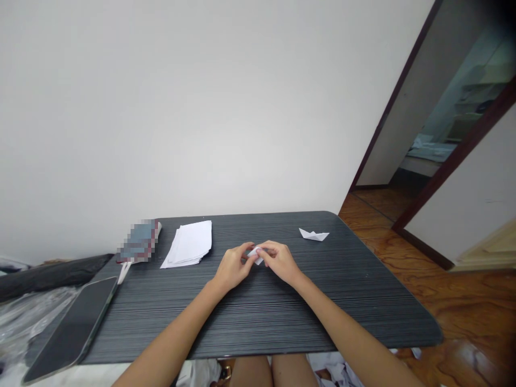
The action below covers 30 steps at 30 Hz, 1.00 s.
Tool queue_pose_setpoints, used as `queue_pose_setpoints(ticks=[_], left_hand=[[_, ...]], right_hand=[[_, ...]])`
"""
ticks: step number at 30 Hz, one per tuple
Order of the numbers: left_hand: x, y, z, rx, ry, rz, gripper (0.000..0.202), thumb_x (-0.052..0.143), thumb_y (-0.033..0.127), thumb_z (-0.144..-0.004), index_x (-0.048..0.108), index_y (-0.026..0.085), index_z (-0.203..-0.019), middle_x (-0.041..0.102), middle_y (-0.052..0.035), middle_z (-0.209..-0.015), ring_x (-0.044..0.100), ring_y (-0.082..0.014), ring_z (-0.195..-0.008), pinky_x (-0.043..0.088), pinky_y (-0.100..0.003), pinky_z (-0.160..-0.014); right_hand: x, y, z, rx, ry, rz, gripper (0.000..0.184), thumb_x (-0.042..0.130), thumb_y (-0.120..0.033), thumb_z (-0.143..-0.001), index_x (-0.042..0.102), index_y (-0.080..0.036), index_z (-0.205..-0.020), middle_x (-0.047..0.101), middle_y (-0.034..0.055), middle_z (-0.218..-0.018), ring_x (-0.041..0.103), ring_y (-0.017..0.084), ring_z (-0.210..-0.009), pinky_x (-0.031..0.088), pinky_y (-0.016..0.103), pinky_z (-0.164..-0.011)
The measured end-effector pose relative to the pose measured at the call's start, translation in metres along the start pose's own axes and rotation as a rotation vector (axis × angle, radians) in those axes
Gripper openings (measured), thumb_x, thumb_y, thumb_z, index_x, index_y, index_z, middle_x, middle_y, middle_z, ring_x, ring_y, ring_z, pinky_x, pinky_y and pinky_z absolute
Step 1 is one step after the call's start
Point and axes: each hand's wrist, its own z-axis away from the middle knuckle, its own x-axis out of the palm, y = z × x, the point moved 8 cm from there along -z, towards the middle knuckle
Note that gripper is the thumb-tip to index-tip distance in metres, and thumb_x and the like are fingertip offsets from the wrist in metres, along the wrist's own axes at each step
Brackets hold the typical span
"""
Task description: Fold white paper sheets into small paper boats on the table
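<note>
Dark ribbed laminate forms the bench (250, 317) under both hands. Well left of the grip and nearer the person, a phone (72, 328) overhangs the edge. Left of the grip and beyond it lies a paper stack (188, 244); right and beyond, a paper boat (314, 235). Left hand (231, 267) and right hand (280, 260) pinch a small folded paper (256, 255) between fingertips, just above the bench.

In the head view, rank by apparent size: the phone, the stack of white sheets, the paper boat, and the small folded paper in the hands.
1. phone, though it is nearest the camera
2. stack of white sheets
3. paper boat
4. small folded paper, partly hidden by fingers
</note>
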Motion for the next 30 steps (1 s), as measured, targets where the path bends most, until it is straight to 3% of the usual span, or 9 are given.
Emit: queue_pose_setpoints(ticks=[7, 14, 22, 30], left_hand=[[0.008, 0.006, 0.006, 0.167, 0.043, -0.375, 0.03, 0.04, 0.024, -0.081, 0.055, 0.011, -0.104, 0.066, -0.0091, -0.077, 0.061, -0.0155, -0.06, 0.047, -0.025, -0.058], [0.01, 0.012, 0.009, 0.241, 0.12, -0.571, 0.029, 0.039, 0.022, -0.079, 0.053, 0.011, -0.102, 0.066, -0.0088, -0.072, 0.062, -0.0175, -0.059, 0.047, -0.025, -0.052], [0.014, 0.011, 0.01, 0.306, 0.104, -0.481, 0.031, 0.038, 0.022, -0.081, 0.049, 0.01, -0.107, 0.065, -0.0096, -0.075, 0.061, -0.0156, -0.058, 0.048, -0.025, -0.052], [0.011, 0.011, 0.009, 0.307, 0.108, -0.28, 0.033, 0.038, 0.018, -0.08, 0.048, 0.008, -0.11, 0.064, -0.0119, -0.082, 0.061, -0.0152, -0.066, 0.05, -0.027, -0.061]], right_hand=[[0.006, -0.018, 0.005, -0.142, 0.006, 0.237, 0.02, 0.045, -0.023, -0.078, 0.065, -0.019, -0.081, 0.061, 0.0044, -0.079, 0.055, 0.012, -0.067, 0.044, 0.022, -0.057], [0.007, -0.021, 0.006, -0.183, -0.04, 0.342, 0.022, 0.042, -0.022, -0.081, 0.064, -0.019, -0.08, 0.061, 0.0033, -0.073, 0.054, 0.012, -0.062, 0.042, 0.023, -0.058], [0.008, -0.025, 0.007, -0.225, -0.082, 0.334, 0.026, 0.039, -0.021, -0.083, 0.062, -0.017, -0.072, 0.059, 0.0026, -0.066, 0.052, 0.011, -0.057, 0.04, 0.023, -0.056], [0.008, -0.021, 0.006, -0.205, -0.066, 0.279, 0.023, 0.041, -0.023, -0.082, 0.063, -0.018, -0.08, 0.06, 0.0035, -0.073, 0.052, 0.01, -0.055, 0.041, 0.022, -0.053]])
